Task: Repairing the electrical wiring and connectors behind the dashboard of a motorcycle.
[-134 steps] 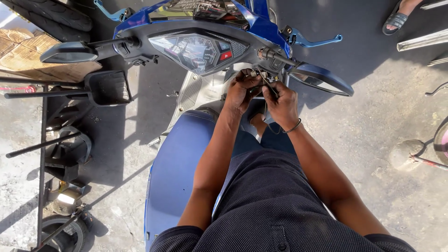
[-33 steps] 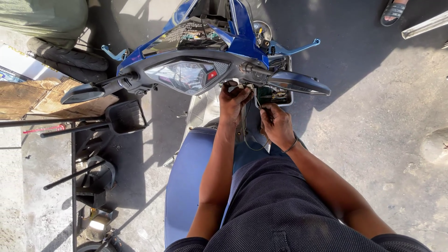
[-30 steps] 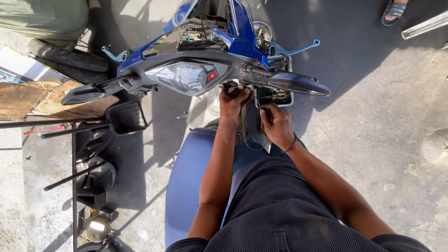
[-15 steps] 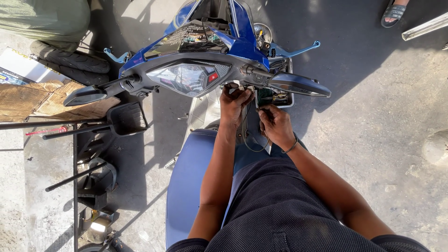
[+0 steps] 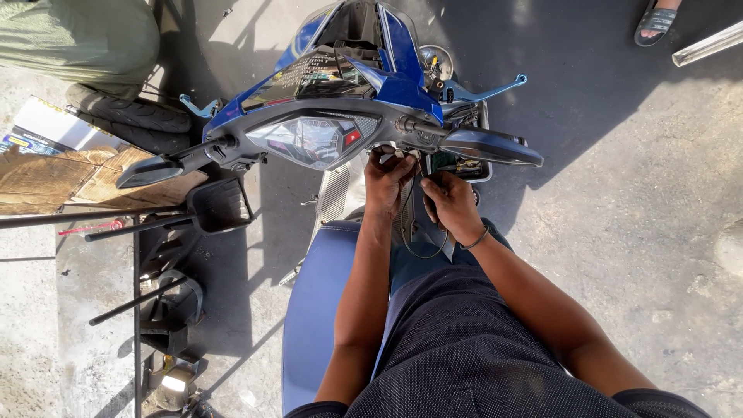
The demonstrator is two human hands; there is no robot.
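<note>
I sit on a blue scooter (image 5: 317, 310) whose front panels are off. My left hand (image 5: 387, 179) reaches up under the handlebar (image 5: 325, 139), fingers closed around a small bundle of wires and a connector just below the instrument cluster. Beside it and slightly lower, my right hand (image 5: 450, 205), with a bracelet at the wrist, pinches a thin dark wire (image 5: 422, 249) that hangs in a loop between my two hands. The wire ends are hidden by my fingers.
A mirror (image 5: 489, 145) juts right from the handlebar. Left of the scooter lie a tyre (image 5: 128, 116), cardboard (image 5: 54, 179), a metal rack (image 5: 139, 255) with parts. Another person's sandalled foot (image 5: 658, 19) is top right, beside a metal tube (image 5: 708, 42).
My hands stay under the handlebar, working the wires with small finger movements. Since the oldest frame the right hand has dropped slightly away from the left; the view has shifted.
</note>
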